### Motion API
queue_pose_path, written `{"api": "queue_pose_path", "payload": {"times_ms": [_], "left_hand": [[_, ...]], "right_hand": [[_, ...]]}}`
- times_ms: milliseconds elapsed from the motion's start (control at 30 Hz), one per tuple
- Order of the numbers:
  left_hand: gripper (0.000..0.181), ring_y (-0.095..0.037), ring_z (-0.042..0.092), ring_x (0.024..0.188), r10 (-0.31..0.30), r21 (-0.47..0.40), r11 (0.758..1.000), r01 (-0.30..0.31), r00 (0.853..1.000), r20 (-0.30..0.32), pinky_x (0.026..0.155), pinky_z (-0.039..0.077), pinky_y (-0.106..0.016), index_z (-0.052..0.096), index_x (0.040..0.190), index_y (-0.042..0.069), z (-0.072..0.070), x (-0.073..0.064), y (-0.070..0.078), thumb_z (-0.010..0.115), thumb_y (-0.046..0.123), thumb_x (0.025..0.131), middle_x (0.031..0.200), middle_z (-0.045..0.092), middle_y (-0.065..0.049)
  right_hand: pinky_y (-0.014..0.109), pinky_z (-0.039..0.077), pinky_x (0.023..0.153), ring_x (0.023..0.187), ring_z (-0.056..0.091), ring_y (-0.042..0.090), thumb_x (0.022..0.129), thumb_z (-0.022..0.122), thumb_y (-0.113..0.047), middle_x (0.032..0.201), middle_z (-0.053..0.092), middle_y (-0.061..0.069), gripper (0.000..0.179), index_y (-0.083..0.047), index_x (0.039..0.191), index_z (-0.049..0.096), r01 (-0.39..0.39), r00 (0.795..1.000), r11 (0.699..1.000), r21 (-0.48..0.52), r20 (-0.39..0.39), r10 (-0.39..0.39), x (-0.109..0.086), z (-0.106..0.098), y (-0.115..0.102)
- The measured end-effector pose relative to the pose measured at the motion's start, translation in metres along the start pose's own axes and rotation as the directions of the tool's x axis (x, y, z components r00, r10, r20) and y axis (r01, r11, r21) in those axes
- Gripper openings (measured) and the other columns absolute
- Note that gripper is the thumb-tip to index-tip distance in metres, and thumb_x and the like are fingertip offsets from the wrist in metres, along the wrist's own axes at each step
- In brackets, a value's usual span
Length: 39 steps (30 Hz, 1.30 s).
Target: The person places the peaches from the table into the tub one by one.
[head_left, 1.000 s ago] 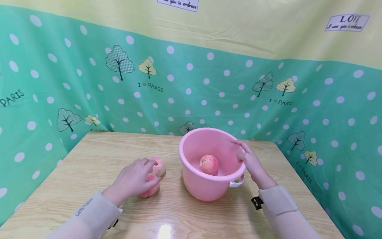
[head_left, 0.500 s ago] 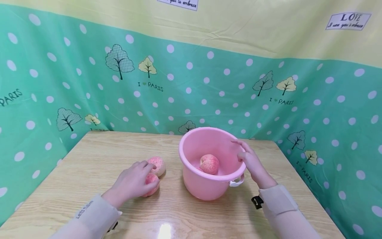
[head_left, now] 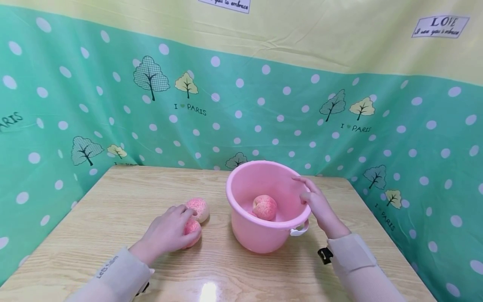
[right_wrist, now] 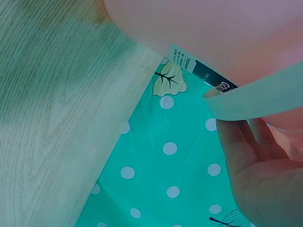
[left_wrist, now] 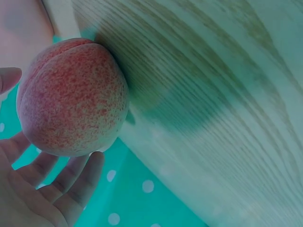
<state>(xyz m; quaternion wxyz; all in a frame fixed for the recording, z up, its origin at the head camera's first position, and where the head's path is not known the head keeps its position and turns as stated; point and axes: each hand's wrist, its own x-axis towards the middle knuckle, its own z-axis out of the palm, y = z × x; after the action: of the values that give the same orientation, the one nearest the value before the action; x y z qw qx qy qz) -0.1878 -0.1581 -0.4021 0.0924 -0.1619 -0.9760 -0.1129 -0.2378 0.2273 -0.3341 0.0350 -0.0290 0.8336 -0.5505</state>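
Note:
My left hand (head_left: 164,233) curls its thumb and fingers round the nearer pink-red peach (head_left: 192,232), which sits on the table left of the bucket. The left wrist view shows that peach (left_wrist: 73,97) large, the fingers (left_wrist: 87,182) at its lower side and the thumb at its left. Just behind it, a second peach (head_left: 198,209) lies close to the fingertips. My right hand (head_left: 318,205) grips the right rim of a pink bucket (head_left: 256,239), which holds another peach (head_left: 264,207). In the right wrist view, the bucket's pale handle (right_wrist: 265,94) crosses in front of those fingers.
Everything stands on a wooden table (head_left: 124,201). A green dotted curtain (head_left: 211,126) with a yellow top hangs round its back and sides. A label (right_wrist: 201,71) is stuck on the bucket's outer wall.
My left hand has shifted very slightly, its fingers settling closer round the nearer peach. The right hand and the bucket have stayed in place.

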Motion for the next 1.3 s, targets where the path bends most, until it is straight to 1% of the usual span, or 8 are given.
{"api": "queue_pose_path", "payload": {"times_ms": [100, 333, 533, 667, 767, 1067, 1167, 1300], "left_hand": [[0.043, -0.029, 0.059, 0.107, 0.001, -0.002, 1.000, -0.001, 1.000, -0.001, 0.082, 0.056, -0.048, 0.066, 0.118, 0.012, 0.001, 0.000, 0.001, 0.064, 0.042, 0.085, 0.118, 0.064, -0.010], [0.042, -0.029, 0.060, 0.104, 0.019, 0.009, 1.000, -0.018, 1.000, -0.021, 0.080, 0.057, -0.047, 0.066, 0.116, 0.012, 0.006, -0.001, 0.000, 0.064, 0.040, 0.085, 0.118, 0.065, -0.011], [0.044, -0.033, 0.060, 0.107, 0.033, 0.022, 0.999, -0.032, 0.999, -0.020, 0.083, 0.057, -0.049, 0.066, 0.118, 0.010, 0.006, -0.003, -0.002, 0.066, 0.040, 0.085, 0.121, 0.063, -0.016], [0.043, -0.035, 0.059, 0.109, 0.024, 0.016, 1.000, -0.024, 1.000, -0.001, 0.084, 0.056, -0.051, 0.065, 0.117, 0.010, 0.007, -0.004, -0.001, 0.066, 0.039, 0.086, 0.125, 0.061, -0.019], [0.042, -0.035, 0.059, 0.108, 0.018, 0.013, 1.000, -0.018, 1.000, -0.001, 0.080, 0.057, -0.051, 0.065, 0.116, 0.010, 0.008, -0.004, 0.000, 0.066, 0.039, 0.085, 0.126, 0.060, -0.020], [0.042, -0.028, 0.058, 0.097, 0.003, 0.023, 1.000, -0.003, 1.000, -0.005, 0.071, 0.056, -0.045, 0.064, 0.115, 0.013, 0.016, -0.004, 0.001, 0.068, 0.040, 0.083, 0.124, 0.058, -0.016], [0.044, -0.028, 0.057, 0.096, -0.016, 0.014, 1.000, 0.015, 1.000, 0.018, 0.069, 0.056, -0.045, 0.063, 0.118, 0.013, 0.018, -0.003, 0.001, 0.067, 0.041, 0.083, 0.130, 0.056, -0.019], [0.049, -0.031, 0.058, 0.100, -0.025, 0.000, 1.000, 0.025, 0.999, 0.038, 0.071, 0.056, -0.048, 0.062, 0.122, 0.012, 0.020, -0.004, 0.002, 0.069, 0.040, 0.082, 0.135, 0.054, -0.022]], "right_hand": [[0.027, 0.044, 0.068, 0.111, 0.048, 0.033, 0.079, 0.041, 0.002, 0.152, 0.032, 0.018, 0.072, -0.011, 0.150, 0.037, -0.001, 1.000, 1.000, -0.001, -0.001, 0.001, 0.000, 0.000, 0.000], [0.027, 0.043, 0.070, 0.114, 0.046, 0.033, 0.078, 0.041, 0.002, 0.151, 0.034, 0.018, 0.073, -0.010, 0.149, 0.038, 0.002, 1.000, 1.000, -0.001, -0.006, -0.002, 0.000, 0.000, 0.000], [0.026, 0.043, 0.066, 0.103, 0.051, 0.031, 0.079, 0.041, 0.002, 0.148, 0.036, 0.019, 0.071, -0.010, 0.149, 0.038, 0.008, 1.000, 1.000, -0.011, -0.010, -0.008, 0.001, 0.000, -0.001], [0.026, 0.042, 0.069, 0.111, 0.047, 0.033, 0.078, 0.041, 0.002, 0.149, 0.035, 0.019, 0.072, -0.010, 0.148, 0.038, 0.001, 1.000, 1.000, 0.002, -0.009, -0.001, 0.001, 0.001, 0.000], [0.027, 0.043, 0.071, 0.116, 0.044, 0.034, 0.078, 0.040, 0.002, 0.150, 0.034, 0.019, 0.072, -0.010, 0.148, 0.038, -0.005, 1.000, 1.000, 0.007, -0.010, 0.005, 0.001, 0.001, 0.000], [0.027, 0.043, 0.067, 0.106, 0.050, 0.033, 0.079, 0.041, 0.002, 0.148, 0.035, 0.019, 0.070, -0.010, 0.148, 0.038, -0.008, 1.000, 1.000, -0.003, -0.011, 0.008, 0.001, 0.001, 0.001], [0.027, 0.043, 0.068, 0.109, 0.048, 0.034, 0.079, 0.040, 0.002, 0.149, 0.034, 0.019, 0.070, -0.009, 0.148, 0.039, -0.004, 1.000, 1.000, 0.006, -0.010, 0.004, 0.001, 0.001, 0.001], [0.028, 0.044, 0.069, 0.114, 0.046, 0.035, 0.079, 0.040, 0.002, 0.149, 0.033, 0.019, 0.071, -0.010, 0.148, 0.039, 0.001, 1.000, 1.000, 0.010, -0.007, -0.001, 0.001, 0.000, 0.001]]}}
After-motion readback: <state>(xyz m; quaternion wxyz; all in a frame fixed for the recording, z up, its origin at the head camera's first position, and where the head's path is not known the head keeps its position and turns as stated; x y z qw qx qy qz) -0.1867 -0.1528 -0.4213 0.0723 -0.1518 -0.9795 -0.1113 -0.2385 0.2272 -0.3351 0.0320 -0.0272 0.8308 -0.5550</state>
